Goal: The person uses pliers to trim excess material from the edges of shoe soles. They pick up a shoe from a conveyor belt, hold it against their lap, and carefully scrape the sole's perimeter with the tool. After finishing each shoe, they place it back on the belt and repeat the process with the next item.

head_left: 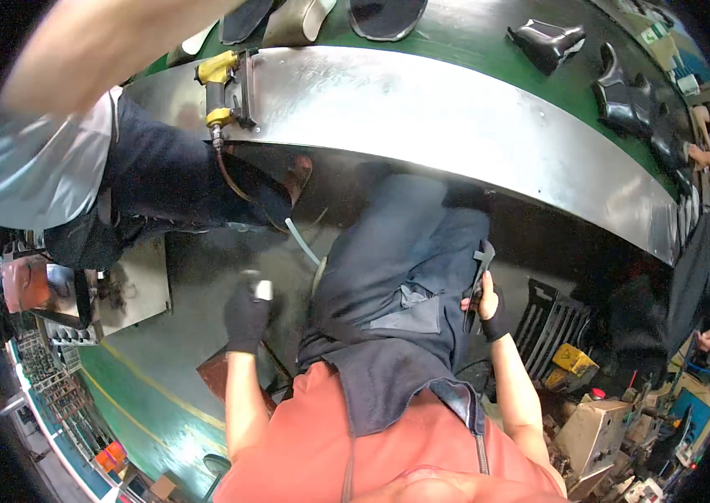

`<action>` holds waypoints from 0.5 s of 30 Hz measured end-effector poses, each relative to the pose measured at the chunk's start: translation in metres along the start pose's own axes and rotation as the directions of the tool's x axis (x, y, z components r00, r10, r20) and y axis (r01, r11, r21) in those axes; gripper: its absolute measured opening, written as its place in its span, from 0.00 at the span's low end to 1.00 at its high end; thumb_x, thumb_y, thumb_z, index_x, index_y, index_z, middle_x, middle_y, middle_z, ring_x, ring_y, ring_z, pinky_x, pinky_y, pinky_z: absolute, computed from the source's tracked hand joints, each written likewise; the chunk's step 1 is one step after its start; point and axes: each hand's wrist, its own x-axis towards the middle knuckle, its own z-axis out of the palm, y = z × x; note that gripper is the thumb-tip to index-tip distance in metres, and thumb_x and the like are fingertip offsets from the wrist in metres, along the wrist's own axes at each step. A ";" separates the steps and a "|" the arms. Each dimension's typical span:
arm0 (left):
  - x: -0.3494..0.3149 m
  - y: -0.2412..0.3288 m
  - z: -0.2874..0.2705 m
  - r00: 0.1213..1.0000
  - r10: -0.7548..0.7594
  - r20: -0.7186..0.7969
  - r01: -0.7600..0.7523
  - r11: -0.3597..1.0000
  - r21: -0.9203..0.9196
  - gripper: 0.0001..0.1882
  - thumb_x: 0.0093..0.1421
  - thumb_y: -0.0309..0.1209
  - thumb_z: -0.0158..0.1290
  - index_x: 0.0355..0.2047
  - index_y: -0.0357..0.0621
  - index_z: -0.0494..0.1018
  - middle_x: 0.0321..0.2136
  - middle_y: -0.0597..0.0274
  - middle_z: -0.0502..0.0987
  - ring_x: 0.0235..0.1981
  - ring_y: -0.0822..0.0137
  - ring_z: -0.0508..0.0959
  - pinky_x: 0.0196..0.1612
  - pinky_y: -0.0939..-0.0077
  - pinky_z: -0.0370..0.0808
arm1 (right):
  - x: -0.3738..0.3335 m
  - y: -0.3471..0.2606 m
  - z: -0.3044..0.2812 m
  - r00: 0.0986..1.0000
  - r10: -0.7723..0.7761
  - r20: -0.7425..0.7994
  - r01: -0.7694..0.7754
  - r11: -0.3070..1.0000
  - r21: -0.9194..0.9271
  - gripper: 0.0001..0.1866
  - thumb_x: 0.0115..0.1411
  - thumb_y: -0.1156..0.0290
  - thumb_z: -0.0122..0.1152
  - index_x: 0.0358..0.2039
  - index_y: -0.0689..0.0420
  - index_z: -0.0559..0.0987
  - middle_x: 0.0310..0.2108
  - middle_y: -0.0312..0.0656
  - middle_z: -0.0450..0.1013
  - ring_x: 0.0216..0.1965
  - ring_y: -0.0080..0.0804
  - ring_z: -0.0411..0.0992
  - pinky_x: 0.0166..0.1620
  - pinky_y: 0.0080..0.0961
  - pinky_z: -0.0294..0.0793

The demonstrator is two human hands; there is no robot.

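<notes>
My left hand (248, 317), in a dark fingerless glove, is out to the left of my lap, above the floor. Something small and white (264, 290) shows at its fingers, which are smeared, so I cannot tell their pose. At the right side of my lap, my right hand (487, 303), with a dark band round the palm and wrist, has its fingers closed on a dark, narrow curved piece (481, 261). The piece stands up along my thigh, and its lower part is partly hidden by the fingers. A dark apron (397, 369) covers my lap.
A metal-edged bench (422, 113) with a green top curves across ahead. On it lie a yellow air stapler (219, 88) with a hose, and black glossy boots (623, 96). A person's arm (103, 59) reaches in at upper left. Grey plastic crate (539, 318) and machinery (598, 427) stand right.
</notes>
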 end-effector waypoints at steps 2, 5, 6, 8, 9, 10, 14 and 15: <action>0.001 0.015 0.031 0.976 0.081 0.203 -0.036 0.976 -0.217 0.21 0.57 0.42 0.52 0.47 0.43 0.72 0.40 0.47 0.77 0.43 0.51 0.77 0.46 0.62 0.71 | 0.008 0.007 -0.011 1.000 0.019 -0.012 -0.018 0.996 0.087 0.42 0.58 0.30 0.37 0.36 0.65 0.72 0.23 0.52 0.74 0.21 0.41 0.75 0.28 0.33 0.78; 0.009 -0.018 0.104 0.900 -0.122 0.418 0.183 0.977 -0.110 0.23 0.58 0.44 0.51 0.47 0.42 0.72 0.39 0.44 0.77 0.43 0.50 0.77 0.47 0.62 0.71 | 0.034 0.048 -0.032 0.994 -0.012 -0.108 0.037 0.972 0.234 0.40 0.60 0.32 0.36 0.34 0.63 0.74 0.21 0.49 0.74 0.21 0.40 0.75 0.28 0.32 0.76; 0.009 -0.038 0.130 0.898 -0.176 0.404 0.164 0.984 0.066 0.23 0.58 0.45 0.50 0.47 0.41 0.72 0.40 0.43 0.77 0.43 0.49 0.77 0.47 0.61 0.71 | 0.040 0.057 -0.040 0.992 -0.074 -0.099 0.082 0.993 0.086 0.40 0.60 0.32 0.35 0.31 0.62 0.74 0.20 0.48 0.74 0.21 0.39 0.75 0.27 0.32 0.75; 0.005 -0.111 0.186 0.890 -0.087 0.447 0.041 0.993 0.112 0.24 0.58 0.45 0.49 0.48 0.41 0.71 0.41 0.42 0.76 0.43 0.44 0.76 0.46 0.59 0.71 | 0.046 0.074 -0.055 0.980 -0.189 -0.067 0.172 0.964 -0.204 0.41 0.60 0.31 0.33 0.27 0.62 0.76 0.17 0.45 0.73 0.21 0.37 0.74 0.27 0.31 0.73; 0.010 -0.149 0.215 0.855 0.071 0.513 -0.067 0.997 -0.026 0.24 0.59 0.45 0.48 0.48 0.40 0.71 0.42 0.42 0.76 0.44 0.42 0.75 0.45 0.58 0.71 | 0.061 0.106 -0.063 0.991 -0.076 -0.111 0.050 0.974 -0.220 0.45 0.60 0.31 0.27 0.17 0.60 0.78 0.16 0.40 0.74 0.21 0.31 0.73 0.29 0.26 0.70; 0.010 -0.155 0.225 0.811 0.100 0.576 -0.063 0.995 -0.084 0.24 0.59 0.45 0.48 0.48 0.40 0.71 0.42 0.42 0.76 0.44 0.42 0.75 0.45 0.58 0.71 | 0.058 0.110 -0.064 0.992 -0.034 -0.123 -0.011 0.936 -0.351 0.46 0.60 0.30 0.25 0.20 0.61 0.79 0.18 0.42 0.75 0.21 0.32 0.74 0.32 0.27 0.71; 0.030 -0.104 0.219 0.687 -0.006 0.727 0.080 0.994 -0.067 0.24 0.59 0.45 0.48 0.48 0.40 0.71 0.43 0.42 0.76 0.44 0.42 0.75 0.45 0.58 0.71 | 0.109 0.216 -0.065 0.974 -0.107 -0.200 -0.040 0.786 -0.617 0.44 0.61 0.35 0.30 0.36 0.69 0.78 0.31 0.57 0.77 0.36 0.48 0.76 0.45 0.36 0.71; 0.033 -0.095 0.214 0.674 -0.038 0.737 0.107 0.993 -0.047 0.24 0.59 0.45 0.48 0.48 0.40 0.71 0.43 0.42 0.76 0.44 0.42 0.75 0.45 0.58 0.71 | 0.105 0.210 -0.051 0.989 -0.029 -0.145 -0.073 0.758 -0.649 0.38 0.62 0.42 0.31 0.39 0.69 0.76 0.37 0.60 0.74 0.43 0.54 0.72 0.49 0.41 0.68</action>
